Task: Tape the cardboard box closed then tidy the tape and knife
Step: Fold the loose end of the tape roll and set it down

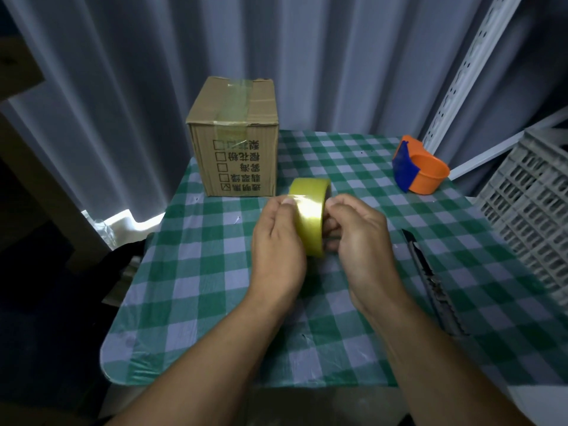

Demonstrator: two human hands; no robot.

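Two hands on the tape roll, box standing taped at the back

Both hands are up over the middle of the bench (215, 272), and the yellow tape roll (310, 216) sits between them, held on edge. Left hand (276, 241) wraps the near-left side of the roll, thumb pressed on the outer band near the top. Right hand (359, 238) closes in from the other side, fingers curled into the roll's core. So each hand is gripping the roll, neither spread wide.

Behind them, the cardboard box (236, 142) stands at the back of the checked green cloth, flaps down, a strip of clear tape running across its top and down the front face. Off to the right, the knife (430, 281) lies flat on the cloth, well apart from both hands. Far right corner, an orange and blue tape dispenser (418, 169) rests near a grey plastic crate (528, 210). Pale curtains (123, 87) hang behind it all.
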